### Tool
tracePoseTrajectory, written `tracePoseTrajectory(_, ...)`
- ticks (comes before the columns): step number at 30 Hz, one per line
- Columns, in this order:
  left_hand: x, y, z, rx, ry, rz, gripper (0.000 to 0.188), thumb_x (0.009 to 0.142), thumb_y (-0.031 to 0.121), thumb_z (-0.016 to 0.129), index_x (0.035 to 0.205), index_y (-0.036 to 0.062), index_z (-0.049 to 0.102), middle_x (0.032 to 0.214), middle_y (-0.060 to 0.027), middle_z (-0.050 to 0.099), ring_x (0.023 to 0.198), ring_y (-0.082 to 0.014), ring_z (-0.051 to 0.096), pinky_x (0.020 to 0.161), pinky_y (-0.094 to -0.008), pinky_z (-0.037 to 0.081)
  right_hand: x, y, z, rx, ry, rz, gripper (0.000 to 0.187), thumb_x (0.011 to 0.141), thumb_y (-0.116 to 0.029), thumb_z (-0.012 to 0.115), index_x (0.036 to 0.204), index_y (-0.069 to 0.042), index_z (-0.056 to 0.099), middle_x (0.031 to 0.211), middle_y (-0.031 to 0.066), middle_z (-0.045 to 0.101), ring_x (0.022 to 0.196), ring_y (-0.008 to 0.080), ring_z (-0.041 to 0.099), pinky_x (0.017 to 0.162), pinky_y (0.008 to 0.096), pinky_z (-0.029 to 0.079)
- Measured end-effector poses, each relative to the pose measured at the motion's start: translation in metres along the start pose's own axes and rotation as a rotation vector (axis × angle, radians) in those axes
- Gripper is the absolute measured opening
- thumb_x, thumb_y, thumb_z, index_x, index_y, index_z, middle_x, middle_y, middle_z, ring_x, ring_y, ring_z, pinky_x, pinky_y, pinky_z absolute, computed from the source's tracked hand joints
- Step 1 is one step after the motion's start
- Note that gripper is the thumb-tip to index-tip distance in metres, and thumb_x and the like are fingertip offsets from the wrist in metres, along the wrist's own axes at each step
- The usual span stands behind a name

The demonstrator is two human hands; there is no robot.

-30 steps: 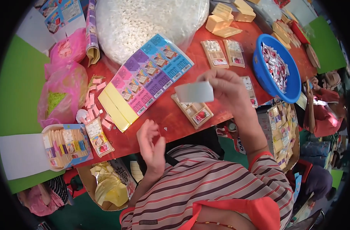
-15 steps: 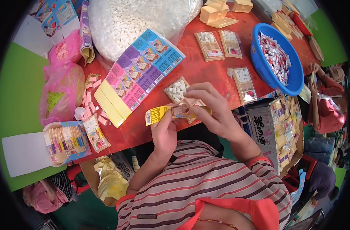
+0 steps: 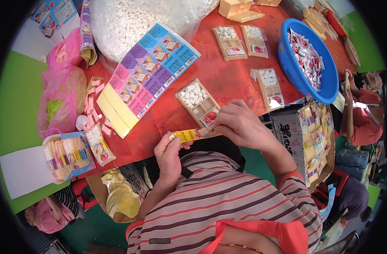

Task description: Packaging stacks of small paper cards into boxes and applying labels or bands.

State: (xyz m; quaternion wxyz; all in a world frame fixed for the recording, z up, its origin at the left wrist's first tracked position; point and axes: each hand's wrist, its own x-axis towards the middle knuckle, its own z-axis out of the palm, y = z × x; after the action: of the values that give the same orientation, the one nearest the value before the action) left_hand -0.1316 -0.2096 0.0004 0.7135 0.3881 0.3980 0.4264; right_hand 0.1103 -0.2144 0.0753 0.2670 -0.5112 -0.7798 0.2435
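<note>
A yellow printed label strip [image 3: 186, 136] stretches between my hands near the table's front edge. My left hand [image 3: 169, 155] pinches its left end between thumb and fingers. The fingers of my right hand [image 3: 241, 126] are closed on its other end, close to a pinkish printed part. Just beyond the strip lies a beige compartment tray [image 3: 209, 104]. White cubes [image 3: 193, 94] fill its larger section, and a packet with a red picture [image 3: 209, 117] sits in a near corner section. My right fingers partly cover the tray's near corner.
A colourful label sheet [image 3: 153, 72] lies left of the tray, before a bag of white cubes [image 3: 134, 29]. Three filled trays and a blue basin [image 3: 285, 63] of sachets stand right. Pink bags and a box of packed trays [image 3: 72, 154] are left. Another person [image 3: 363, 110] sits far right.
Both hands have drawn the label strip toward me, off the tray, which now shows more fully. My right fingers have closed in more. The whole view has shifted slightly.
</note>
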Motion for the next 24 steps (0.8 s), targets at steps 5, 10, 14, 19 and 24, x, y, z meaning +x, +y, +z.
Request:
tracePoseTrajectory(5, 0.012, 0.011, 0.009, 0.455, 0.081, 0.241, 0.016, 0.091, 0.004, 0.054, 0.099, -0.0055, 0.064, 0.102, -0.0116, 0.065, 0.092, -0.0173, 0.060, 0.081, -0.0262, 0.045, 0.020, 0.022, 0.000, -0.119, -0.017, 0.028, 0.008, 0.083, -0.014, 0.063, 0.083, -0.006, 0.061, 0.079, 0.0078, 0.054, 0.084, 0.0257, 0.057, 0.087, 0.0383, 0.038)
tracePoseTrajectory(10, 0.034, 0.010, 0.004, 0.901, 0.125, 0.513, 0.013, 0.085, 0.006, 0.060, 0.092, -0.0046, 0.065, 0.111, -0.0155, 0.063, 0.098, -0.0228, 0.059, 0.086, -0.0329, 0.046, 0.041, 0.044, 0.007, -0.294, -0.086, 0.045, 0.015, 0.084, -0.019, 0.060, 0.080, -0.005, 0.066, 0.082, 0.0102, 0.061, 0.085, 0.0265, 0.061, 0.085, 0.0407, 0.040)
tracePoseTrajectory(14, 0.040, 0.005, 0.006, 1.127, 0.167, 0.535, 0.012, 0.082, 0.011, 0.063, 0.088, 0.0003, 0.066, 0.115, -0.0123, 0.062, 0.106, -0.0270, 0.055, 0.096, -0.0387, 0.037, 0.046, 0.056, 0.018, -0.382, -0.078, 0.034, 0.011, 0.082, -0.017, 0.063, 0.080, -0.006, 0.064, 0.082, 0.0083, 0.058, 0.086, 0.0246, 0.060, 0.089, 0.0401, 0.039)
tracePoseTrajectory(19, 0.046, -0.002, 0.006, 1.280, 0.187, 0.530, 0.012, 0.081, 0.016, 0.065, 0.085, 0.0046, 0.066, 0.121, -0.0086, 0.059, 0.113, -0.0269, 0.050, 0.101, -0.0418, 0.026, 0.050, 0.063, 0.026, -0.492, -0.078, 0.036, 0.015, 0.082, -0.021, 0.064, 0.077, -0.007, 0.064, 0.082, 0.0080, 0.059, 0.086, 0.0242, 0.061, 0.090, 0.0408, 0.040)
tracePoseTrajectory(24, 0.046, -0.003, 0.004, 1.421, 0.182, 0.599, 0.010, 0.081, 0.017, 0.064, 0.083, 0.0074, 0.065, 0.120, -0.0127, 0.058, 0.113, -0.0318, 0.048, 0.100, -0.0503, 0.026, 0.055, 0.064, 0.028, -0.510, -0.131, 0.036, 0.016, 0.083, -0.022, 0.063, 0.078, -0.007, 0.064, 0.083, 0.0083, 0.059, 0.087, 0.0245, 0.061, 0.091, 0.0410, 0.039)
